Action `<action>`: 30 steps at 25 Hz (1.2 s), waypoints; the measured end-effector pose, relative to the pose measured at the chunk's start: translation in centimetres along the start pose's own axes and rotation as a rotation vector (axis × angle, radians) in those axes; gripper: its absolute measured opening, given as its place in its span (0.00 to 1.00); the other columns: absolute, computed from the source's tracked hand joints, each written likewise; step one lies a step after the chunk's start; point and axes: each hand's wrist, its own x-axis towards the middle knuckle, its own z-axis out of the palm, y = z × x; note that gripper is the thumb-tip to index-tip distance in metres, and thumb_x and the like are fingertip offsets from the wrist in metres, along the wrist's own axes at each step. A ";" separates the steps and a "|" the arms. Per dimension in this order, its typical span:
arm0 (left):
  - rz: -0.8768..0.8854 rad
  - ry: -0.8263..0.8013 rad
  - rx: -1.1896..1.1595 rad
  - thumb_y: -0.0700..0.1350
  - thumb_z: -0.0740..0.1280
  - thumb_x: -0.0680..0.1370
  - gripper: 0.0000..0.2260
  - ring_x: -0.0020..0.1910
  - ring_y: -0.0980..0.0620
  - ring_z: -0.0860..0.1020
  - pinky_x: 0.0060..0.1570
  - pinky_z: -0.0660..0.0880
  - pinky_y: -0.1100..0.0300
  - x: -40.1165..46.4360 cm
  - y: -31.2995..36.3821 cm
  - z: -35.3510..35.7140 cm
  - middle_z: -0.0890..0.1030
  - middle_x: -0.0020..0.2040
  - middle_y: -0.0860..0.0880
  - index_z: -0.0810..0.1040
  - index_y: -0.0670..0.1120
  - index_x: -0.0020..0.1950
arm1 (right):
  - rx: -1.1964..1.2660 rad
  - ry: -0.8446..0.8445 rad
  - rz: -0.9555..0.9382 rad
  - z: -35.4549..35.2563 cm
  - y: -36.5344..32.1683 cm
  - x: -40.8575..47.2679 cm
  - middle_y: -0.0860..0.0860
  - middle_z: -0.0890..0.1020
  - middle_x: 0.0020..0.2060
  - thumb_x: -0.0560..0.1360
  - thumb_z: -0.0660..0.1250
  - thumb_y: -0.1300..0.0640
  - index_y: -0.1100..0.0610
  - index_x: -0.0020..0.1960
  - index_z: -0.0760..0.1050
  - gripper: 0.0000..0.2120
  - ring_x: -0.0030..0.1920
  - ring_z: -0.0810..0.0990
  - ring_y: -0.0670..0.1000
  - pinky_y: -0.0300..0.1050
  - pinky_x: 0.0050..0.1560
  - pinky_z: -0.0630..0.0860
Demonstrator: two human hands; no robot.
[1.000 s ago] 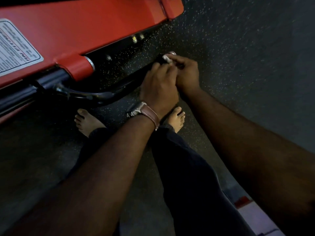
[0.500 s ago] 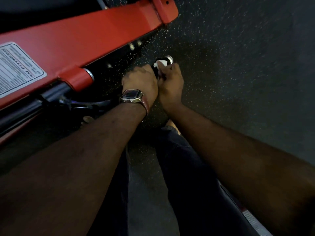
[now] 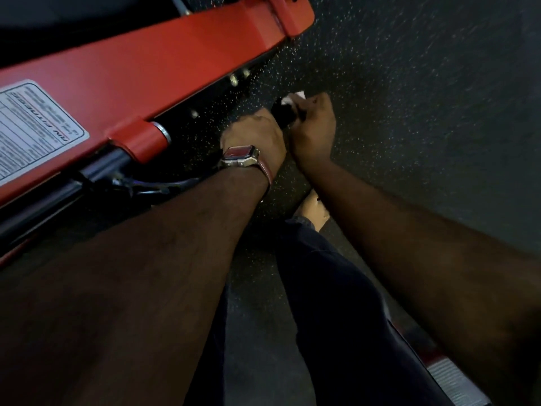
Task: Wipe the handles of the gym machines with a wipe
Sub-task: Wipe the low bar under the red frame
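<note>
both hands have slid up the frame since a second ago, and the silver end cap seen then is now covered. right hand (image 3: pixel 314 127) fingers curl round the crumpled white wipe (image 3: pixel 295 98), pressing it onto the tip of the black rubber-gripped tubular handle (image 3: pixel 282 114). just beside them, the left hand (image 3: pixel 254 133) wraps the grip lower down, steadying it. to wipe well, twist the wipe fully round the tip. the handle's long axis runs from the red steel machine frame (image 3: pixel 146 74) up-right, its free end pointing away over the speckled dark floor (image 3: pixel 409 112).
</note>
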 end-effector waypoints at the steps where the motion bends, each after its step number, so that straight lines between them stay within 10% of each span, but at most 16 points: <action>1: 0.004 -0.007 -0.007 0.48 0.54 0.84 0.13 0.50 0.40 0.80 0.39 0.69 0.52 0.2 0.0 0.1 0.81 0.53 0.41 0.71 0.42 0.63 | 0.012 -0.016 0.061 0.1 0.5 1.9 0.54 0.78 0.50 0.78 0.67 0.60 0.46 0.46 0.78 0.09 0.48 0.76 0.50 0.36 0.47 0.73; 5: 0.010 -0.036 0.034 0.48 0.54 0.84 0.14 0.51 0.40 0.81 0.38 0.66 0.54 1.5 0.0 0.7 0.81 0.54 0.41 0.72 0.41 0.63 | 0.114 -0.206 0.354 0.4 1.2 6.8 0.52 0.84 0.47 0.78 0.61 0.63 0.57 0.47 0.83 0.11 0.47 0.82 0.49 0.48 0.53 0.80; 10: -0.019 -0.042 -0.047 0.51 0.55 0.84 0.16 0.52 0.40 0.80 0.39 0.67 0.54 1.4 0.2 0.4 0.82 0.54 0.41 0.73 0.42 0.62 | 0.937 -0.116 0.936 -0.4 2.2 5.3 0.59 0.83 0.46 0.80 0.56 0.68 0.67 0.56 0.78 0.13 0.45 0.82 0.54 0.45 0.39 0.82; 14: -0.027 -0.057 -0.061 0.51 0.54 0.84 0.16 0.52 0.39 0.80 0.40 0.67 0.53 1.4 0.1 0.2 0.81 0.55 0.41 0.73 0.42 0.62 | 0.578 0.114 0.624 0.6 1.4 2.7 0.51 0.86 0.49 0.76 0.71 0.61 0.58 0.58 0.83 0.10 0.48 0.84 0.44 0.39 0.53 0.81; 17: -0.019 -0.085 -0.038 0.50 0.54 0.84 0.16 0.53 0.39 0.80 0.40 0.68 0.53 1.6 0.2 0.2 0.81 0.56 0.41 0.72 0.41 0.63 | 0.174 -0.052 0.341 0.3 0.3 4.2 0.48 0.85 0.56 0.79 0.66 0.59 0.54 0.59 0.83 0.11 0.55 0.81 0.42 0.33 0.57 0.75; 19: -0.033 -0.091 -0.044 0.51 0.55 0.84 0.16 0.53 0.39 0.80 0.40 0.68 0.53 1.7 0.1 0.4 0.81 0.56 0.41 0.72 0.41 0.63 | 0.206 -0.185 0.510 0.3 0.2 5.7 0.53 0.83 0.56 0.80 0.63 0.61 0.58 0.61 0.80 0.13 0.56 0.81 0.50 0.42 0.57 0.77; 24: -0.029 -0.099 -0.048 0.50 0.55 0.84 0.16 0.53 0.40 0.80 0.40 0.67 0.53 0.9 0.3 -0.3 0.81 0.55 0.41 0.73 0.42 0.63 | 1.028 0.127 1.103 -0.1 -0.8 2.8 0.60 0.81 0.47 0.80 0.59 0.68 0.67 0.61 0.75 0.11 0.42 0.82 0.56 0.49 0.36 0.83; 26: 0.024 -0.120 -0.015 0.47 0.56 0.83 0.15 0.56 0.38 0.79 0.43 0.68 0.54 0.4 0.2 -1.2 0.80 0.58 0.39 0.72 0.40 0.64 | 0.982 0.114 1.124 0.1 -2.1 0.9 0.62 0.82 0.50 0.79 0.62 0.68 0.67 0.62 0.74 0.12 0.37 0.80 0.55 0.41 0.23 0.76; 30: 0.152 -0.170 -0.025 0.45 0.62 0.82 0.14 0.57 0.37 0.78 0.46 0.70 0.53 -0.7 -0.8 -3.1 0.79 0.60 0.37 0.75 0.38 0.64 | 0.783 0.109 1.047 0.3 -4.0 -1.4 0.62 0.84 0.47 0.74 0.72 0.65 0.67 0.60 0.77 0.15 0.37 0.84 0.55 0.42 0.28 0.79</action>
